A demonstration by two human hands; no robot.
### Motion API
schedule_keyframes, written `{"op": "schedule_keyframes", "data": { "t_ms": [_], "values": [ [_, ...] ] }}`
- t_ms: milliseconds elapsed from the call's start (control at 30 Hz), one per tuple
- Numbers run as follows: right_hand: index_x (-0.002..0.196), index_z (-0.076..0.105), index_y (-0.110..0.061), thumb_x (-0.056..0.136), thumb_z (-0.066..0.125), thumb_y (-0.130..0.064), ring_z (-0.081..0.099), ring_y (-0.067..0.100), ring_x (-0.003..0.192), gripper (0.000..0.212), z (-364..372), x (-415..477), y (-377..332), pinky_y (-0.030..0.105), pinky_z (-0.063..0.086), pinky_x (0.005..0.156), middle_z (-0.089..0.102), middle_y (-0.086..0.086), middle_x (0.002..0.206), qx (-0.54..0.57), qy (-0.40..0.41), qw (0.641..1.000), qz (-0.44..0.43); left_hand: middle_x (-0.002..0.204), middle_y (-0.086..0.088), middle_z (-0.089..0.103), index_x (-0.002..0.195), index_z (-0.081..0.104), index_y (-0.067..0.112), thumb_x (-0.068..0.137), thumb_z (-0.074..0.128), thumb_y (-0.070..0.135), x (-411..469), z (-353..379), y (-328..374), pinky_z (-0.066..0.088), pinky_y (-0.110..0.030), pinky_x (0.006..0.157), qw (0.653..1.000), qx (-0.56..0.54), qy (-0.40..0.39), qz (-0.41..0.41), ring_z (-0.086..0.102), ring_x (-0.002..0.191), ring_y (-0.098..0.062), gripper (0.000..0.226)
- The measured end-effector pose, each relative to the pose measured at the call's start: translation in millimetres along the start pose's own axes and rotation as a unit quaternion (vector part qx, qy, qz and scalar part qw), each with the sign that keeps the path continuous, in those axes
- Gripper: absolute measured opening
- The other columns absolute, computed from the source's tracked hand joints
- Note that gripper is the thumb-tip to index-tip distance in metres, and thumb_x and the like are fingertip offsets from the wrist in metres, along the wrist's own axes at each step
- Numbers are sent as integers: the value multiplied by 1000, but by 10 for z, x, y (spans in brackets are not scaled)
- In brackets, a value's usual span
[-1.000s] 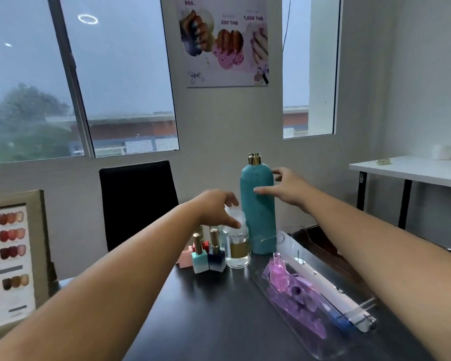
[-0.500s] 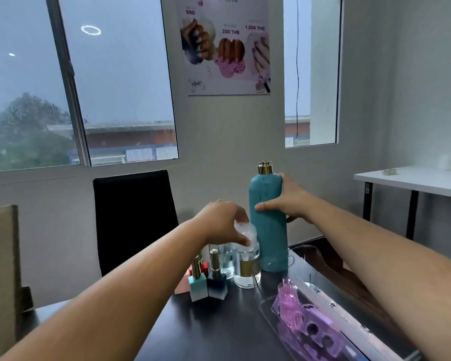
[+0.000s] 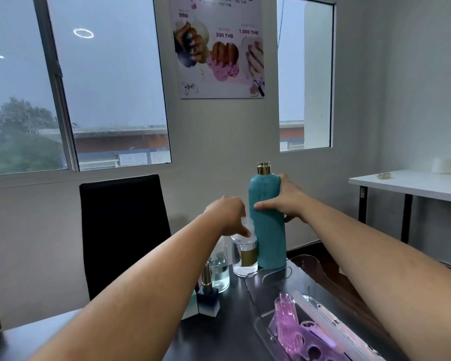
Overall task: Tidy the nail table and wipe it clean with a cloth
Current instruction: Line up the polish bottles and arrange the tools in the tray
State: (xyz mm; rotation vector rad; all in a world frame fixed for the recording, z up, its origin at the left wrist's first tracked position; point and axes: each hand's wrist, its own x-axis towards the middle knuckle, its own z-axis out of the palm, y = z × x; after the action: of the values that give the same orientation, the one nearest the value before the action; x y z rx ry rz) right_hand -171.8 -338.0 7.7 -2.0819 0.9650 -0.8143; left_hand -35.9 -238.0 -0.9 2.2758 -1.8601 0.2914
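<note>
At the far left of my dark nail table (image 3: pixel 235 316) the little square polish bottles (image 3: pixel 208 302) stand bunched together, with a clear glass jar (image 3: pixel 220 272) just behind them. I read that as the spot where the small things are being grouped, so the rest of the top can be wiped.

My left hand (image 3: pixel 229 214) comes down from above on the small clear bottle (image 3: pixel 245 254) with the gold band. Its fingers are curled over the cap and pinch it, which is the easy way to lift something that short and narrow. That bottle stands on the table, touching or very nearly touching the tall teal bottle (image 3: pixel 267 230) to its right.

My right hand (image 3: pixel 287 201) is wrapped round the teal bottle's upper body, thumb across the front and fingers round the far side. I hold it high because it is tall and would tip if I took it low. It stands upright, base on the table at the back edge.

Further right lies the clear tray (image 3: pixel 271 276) with the pink toe separators (image 3: pixel 292 332) in it, near my right forearm.

I see no cloth on this table, so I judge the tidying is not yet done and the wiping comes after
</note>
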Motion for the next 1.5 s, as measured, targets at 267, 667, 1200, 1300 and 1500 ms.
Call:
{"op": "schedule_keyframes", "data": {
  "t_ms": [267, 667, 1200, 1300, 1500],
  "values": [
    [133, 31, -25, 64, 85, -27, 52, 28, 111, 88, 18, 43, 83, 43, 53, 68, 48, 6, 126, 24, -23, 999, 18, 124, -4, 61, 124, 56, 12, 73, 75, 38, 15, 25, -65, 45, -36, 97, 1000, -17, -11, -8, 55, 112, -23, 60],
    [147, 11, -24, 66, 79, -49, 42, 34, 128, 110, -94, -124, -53, 47, 44, 94, 35, 13, 147, -21, 46, 999, 1, 134, -4, 54, 134, 44, 19, 75, 71, 43, -243, -257, -252, 39, -35, 102, 995, -98, -4, -28, 53, 118, -21, 69],
    [136, 45, -32, 85, 65, -38, 47, 20, 126, 56, 894, -612, -656, 38, 34, 105, 49, -2, 141, -395, -140, 869, -262, 102, 7, 66, 112, 64, 23, 80, 72, 23, -1359, -381, -1161, 48, -21, 87, 976, -173, -89, -100, 64, 90, -6, 33],
    [132, 49, -31, 84, 68, -32, 50, 23, 122, 51, 951, -576, -628, 39, 36, 102, 53, 0, 137, -397, -137, 873, -248, 97, 4, 69, 104, 68, 21, 79, 72, 16, -1399, -302, -1190, 51, -19, 82, 977, -174, -62, -102, 65, 86, -5, 26],
    [127, 52, -30, 82, 70, -24, 51, 24, 118, 48, 933, -476, -606, 37, 37, 98, 56, 2, 133, -376, -135, 886, -234, 90, 1, 69, 96, 72, 18, 77, 75, 17, -1411, -185, -1136, 54, -25, 81, 980, -171, -6, -103, 65, 84, -11, 20]
  ]
}}
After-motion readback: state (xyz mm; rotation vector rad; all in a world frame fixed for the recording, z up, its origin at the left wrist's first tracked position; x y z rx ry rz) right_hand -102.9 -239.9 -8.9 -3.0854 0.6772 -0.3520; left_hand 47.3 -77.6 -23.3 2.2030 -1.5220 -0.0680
